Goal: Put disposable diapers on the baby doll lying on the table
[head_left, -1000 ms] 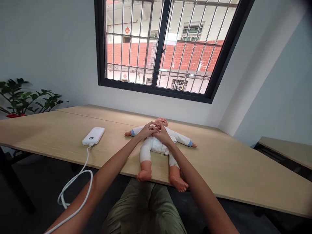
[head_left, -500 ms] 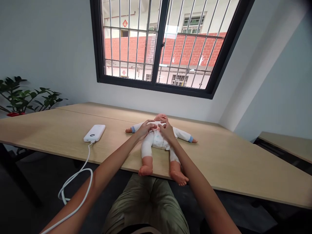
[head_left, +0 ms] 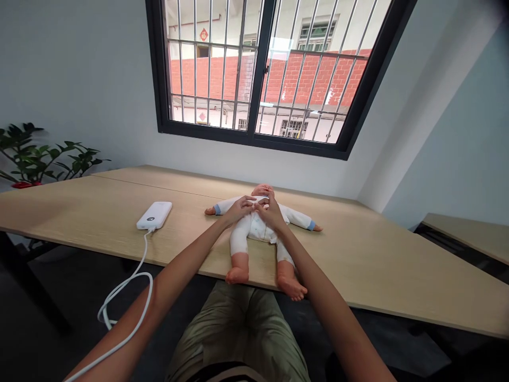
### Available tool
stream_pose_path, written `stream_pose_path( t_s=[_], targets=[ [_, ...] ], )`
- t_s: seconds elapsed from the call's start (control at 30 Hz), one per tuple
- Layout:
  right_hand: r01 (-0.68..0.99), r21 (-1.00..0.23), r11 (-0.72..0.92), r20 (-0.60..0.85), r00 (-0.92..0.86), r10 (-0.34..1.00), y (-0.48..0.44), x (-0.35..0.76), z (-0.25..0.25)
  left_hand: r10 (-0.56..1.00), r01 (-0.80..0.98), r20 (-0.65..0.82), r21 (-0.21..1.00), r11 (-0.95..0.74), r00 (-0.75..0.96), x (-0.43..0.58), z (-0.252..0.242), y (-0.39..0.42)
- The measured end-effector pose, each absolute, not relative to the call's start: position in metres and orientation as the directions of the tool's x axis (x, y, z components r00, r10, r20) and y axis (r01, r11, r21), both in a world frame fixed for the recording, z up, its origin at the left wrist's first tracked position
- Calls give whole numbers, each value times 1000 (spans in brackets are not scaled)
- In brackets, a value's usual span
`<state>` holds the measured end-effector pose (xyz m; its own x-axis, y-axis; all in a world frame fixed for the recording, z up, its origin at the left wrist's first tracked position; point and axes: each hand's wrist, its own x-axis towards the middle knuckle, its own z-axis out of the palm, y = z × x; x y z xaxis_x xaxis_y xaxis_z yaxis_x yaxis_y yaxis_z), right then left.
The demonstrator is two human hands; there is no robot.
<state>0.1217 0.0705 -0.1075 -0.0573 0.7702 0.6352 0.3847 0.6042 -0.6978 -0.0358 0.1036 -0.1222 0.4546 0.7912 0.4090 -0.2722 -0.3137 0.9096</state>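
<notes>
Hands (head_left: 238,210) (head_left: 272,213) on baby doll (head_left: 254,229), lying face-up

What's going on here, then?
A person sitting at a wooden table has both hands on a baby doll, which lies on its back in a white outfit with blue cuffs. The left hand and right hand are at the outfit's chest, just below the doll's head. A white power bank lies to the left on the table, its white cable hanging over the edge.

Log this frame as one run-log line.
left hand: on baby doll chest | right hand: on doll's chest, by neck | doll: supine on wooden table | nearby: white power bank, cable
</notes>
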Motion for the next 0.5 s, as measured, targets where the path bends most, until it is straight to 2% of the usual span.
stream_pose_path(
  t_s=[0.07,0.13,0.3,0.5],
  targets=[
    [364,-705,609,646,-25,763,73,123,-108,764,-147,462,883,-447,451,-36,-122,102],
    [364,-706,607,656,15,754,77,124,-110,752,-93,480,864,-496,451,-36,-123,103],
    [397,-762,512,609,169,775,80,125,-114,767,-92,431,891,-444,475,-37,-128,109],
    [526,-770,360,517,185,836,69,123,-107,732,-111,446,882,-458,514,-37,-128,108]
  ],
)
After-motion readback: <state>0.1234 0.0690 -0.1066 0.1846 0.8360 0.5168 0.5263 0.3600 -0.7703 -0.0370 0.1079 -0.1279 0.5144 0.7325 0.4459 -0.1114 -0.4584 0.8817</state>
